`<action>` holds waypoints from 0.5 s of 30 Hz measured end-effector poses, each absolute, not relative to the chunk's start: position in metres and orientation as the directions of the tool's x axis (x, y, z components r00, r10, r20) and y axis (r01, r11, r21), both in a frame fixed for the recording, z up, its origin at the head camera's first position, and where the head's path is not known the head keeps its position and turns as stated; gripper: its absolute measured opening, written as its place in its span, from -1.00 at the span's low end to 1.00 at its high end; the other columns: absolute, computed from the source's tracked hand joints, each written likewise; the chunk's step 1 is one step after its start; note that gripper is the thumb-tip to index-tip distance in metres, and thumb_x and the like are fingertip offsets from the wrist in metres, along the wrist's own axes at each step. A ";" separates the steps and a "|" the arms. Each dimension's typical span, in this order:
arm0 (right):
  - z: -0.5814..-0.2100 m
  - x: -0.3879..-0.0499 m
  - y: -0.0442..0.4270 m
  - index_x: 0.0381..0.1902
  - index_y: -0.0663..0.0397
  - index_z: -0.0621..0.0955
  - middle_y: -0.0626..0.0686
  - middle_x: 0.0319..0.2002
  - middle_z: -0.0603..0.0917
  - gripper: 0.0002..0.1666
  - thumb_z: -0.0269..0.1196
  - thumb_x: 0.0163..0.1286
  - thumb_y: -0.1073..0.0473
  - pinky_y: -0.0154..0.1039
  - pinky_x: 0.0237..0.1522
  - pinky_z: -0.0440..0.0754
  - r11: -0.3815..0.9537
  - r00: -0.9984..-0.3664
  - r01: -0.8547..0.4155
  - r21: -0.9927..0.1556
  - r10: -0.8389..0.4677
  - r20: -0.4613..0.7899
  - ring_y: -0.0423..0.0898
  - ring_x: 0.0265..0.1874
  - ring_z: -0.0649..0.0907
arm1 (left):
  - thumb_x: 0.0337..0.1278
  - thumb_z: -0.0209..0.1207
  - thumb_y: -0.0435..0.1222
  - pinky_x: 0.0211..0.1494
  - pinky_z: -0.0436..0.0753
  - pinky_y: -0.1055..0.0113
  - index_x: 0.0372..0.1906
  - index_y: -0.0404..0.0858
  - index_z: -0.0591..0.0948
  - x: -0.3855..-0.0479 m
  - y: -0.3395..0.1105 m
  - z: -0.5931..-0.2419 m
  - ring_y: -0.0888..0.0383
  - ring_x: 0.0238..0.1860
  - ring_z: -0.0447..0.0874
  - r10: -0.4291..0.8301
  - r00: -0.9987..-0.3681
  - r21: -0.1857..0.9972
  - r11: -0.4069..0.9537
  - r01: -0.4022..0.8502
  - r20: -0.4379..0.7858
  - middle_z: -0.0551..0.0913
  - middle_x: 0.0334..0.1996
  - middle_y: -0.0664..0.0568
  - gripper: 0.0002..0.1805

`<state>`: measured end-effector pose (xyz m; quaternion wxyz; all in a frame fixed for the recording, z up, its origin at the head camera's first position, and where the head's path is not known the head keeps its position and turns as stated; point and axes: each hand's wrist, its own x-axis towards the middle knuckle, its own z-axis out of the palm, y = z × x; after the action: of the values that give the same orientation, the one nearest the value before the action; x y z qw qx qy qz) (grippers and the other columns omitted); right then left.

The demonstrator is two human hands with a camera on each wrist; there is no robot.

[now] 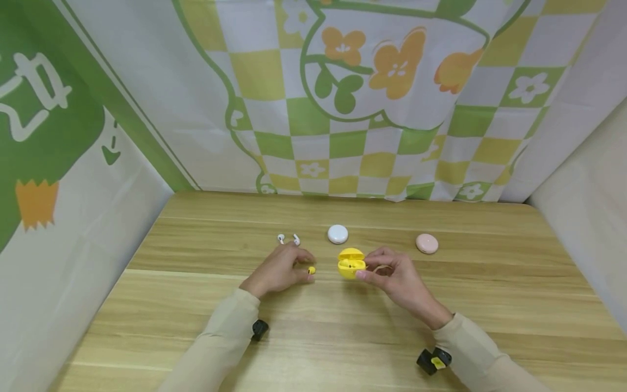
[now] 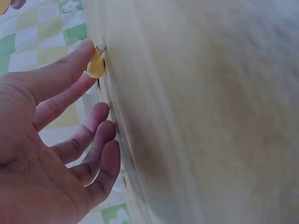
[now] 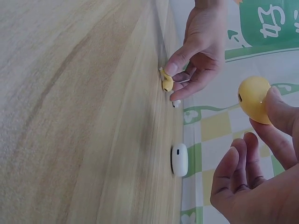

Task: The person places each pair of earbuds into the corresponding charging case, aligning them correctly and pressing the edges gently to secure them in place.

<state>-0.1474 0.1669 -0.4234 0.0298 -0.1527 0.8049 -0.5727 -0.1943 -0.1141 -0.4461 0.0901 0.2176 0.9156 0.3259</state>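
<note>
A small yellow earbud (image 1: 312, 270) is pinched between the thumb and index finger of my left hand (image 1: 280, 269); in the left wrist view the earbud (image 2: 96, 65) shows at the fingertips, other fingers loosely bent. To its right, my right hand (image 1: 403, 280) holds a round yellow case (image 1: 350, 269) by its side, the lid raised. Something small and yellow with a dark spot shows inside. In the right wrist view the case (image 3: 254, 100) sits between thumb and index finger, above the table.
Two white earbuds (image 1: 296, 239) lie just beyond my left hand. A round white case (image 1: 338, 234) stands behind the yellow one, and a round pink case (image 1: 427, 243) is at the right. A patterned cloth (image 1: 313, 147) hangs along the table's back edge.
</note>
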 end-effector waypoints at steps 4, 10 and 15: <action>-0.424 -0.148 0.167 -0.15 0.27 0.78 0.10 -0.19 0.67 -0.79 0.46 0.24 0.35 -0.27 -0.18 0.70 0.305 -0.950 -0.216 -0.927 -0.284 0.128 -0.08 -0.22 0.64 | 0.04 0.51 -0.23 0.15 0.54 0.05 -0.06 -0.19 0.77 -0.194 -0.113 -0.446 0.02 0.01 0.59 0.467 -0.884 0.627 0.690 0.361 -0.004 0.68 -0.09 0.01 -0.68; -0.425 -0.149 0.167 -0.15 0.25 0.78 0.08 -0.20 0.66 -0.80 0.46 0.24 0.35 -0.26 -0.16 0.70 0.304 -0.949 -0.216 -0.928 -0.289 0.126 -0.09 -0.22 0.64 | 0.02 0.52 -0.25 0.12 0.57 0.06 -0.16 -0.23 0.78 -0.196 -0.112 -0.448 0.03 -0.04 0.62 0.484 -0.875 0.621 0.680 0.391 0.021 0.73 -0.14 0.03 -0.73; -0.426 -0.149 0.167 -0.15 0.28 0.78 0.09 -0.20 0.66 -0.80 0.46 0.24 0.35 -0.26 -0.16 0.70 0.302 -0.946 -0.224 -0.927 -0.294 0.133 -0.10 -0.22 0.64 | -0.01 0.54 -0.26 0.07 0.57 0.09 -0.23 -0.21 0.77 -0.197 -0.111 -0.447 0.07 -0.09 0.61 0.485 -0.874 0.630 0.672 0.390 0.024 0.73 -0.22 0.06 -0.77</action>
<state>-0.1485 0.1669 -0.4260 0.0311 -0.1607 0.8062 -0.5686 -0.1967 -0.1106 -0.4471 0.0730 0.2402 0.9113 0.3263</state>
